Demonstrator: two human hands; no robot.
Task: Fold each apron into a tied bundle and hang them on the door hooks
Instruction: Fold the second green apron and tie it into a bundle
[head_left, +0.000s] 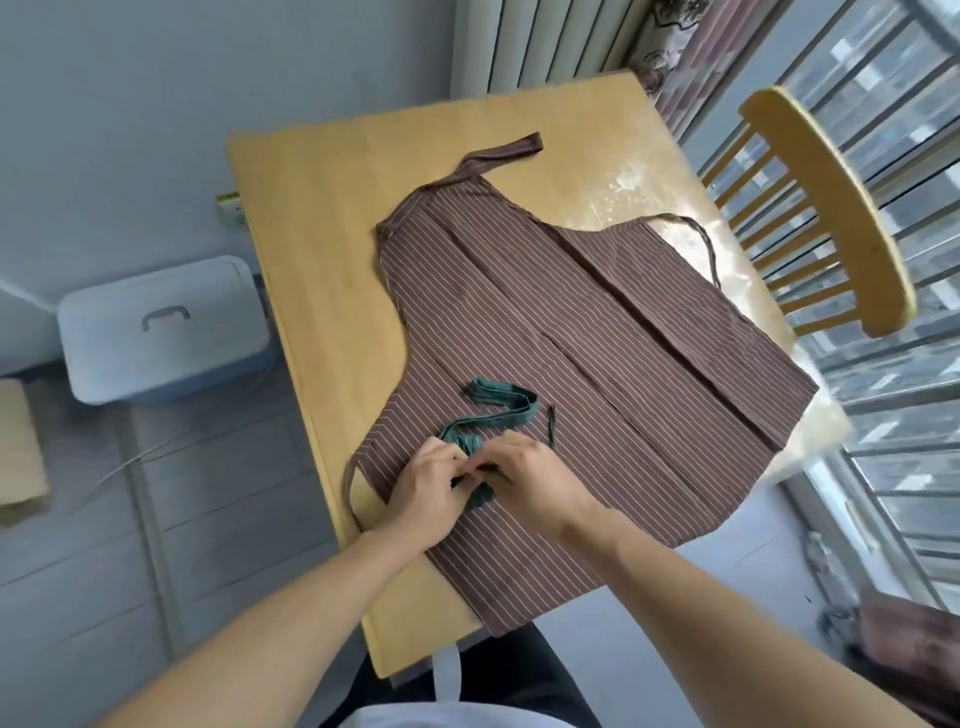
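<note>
A brown apron (571, 338) with thin white stripes lies spread flat on the wooden table (322, 218), its neck strap toward the far edge and one thin tie trailing off to the right. On its near left part lies a green striped strap (501, 408), folded back and forth. My left hand (428, 493) and my right hand (530, 478) meet over the near end of that green strap and pinch it between their fingertips. The strap's end under the fingers is mostly hidden.
A wooden chair (826, 208) stands at the table's right side by the window. A pale blue lidded box (161, 327) sits on the floor to the left, with a cardboard piece (18, 447) beside it. Brown cloth (914, 649) lies at the lower right.
</note>
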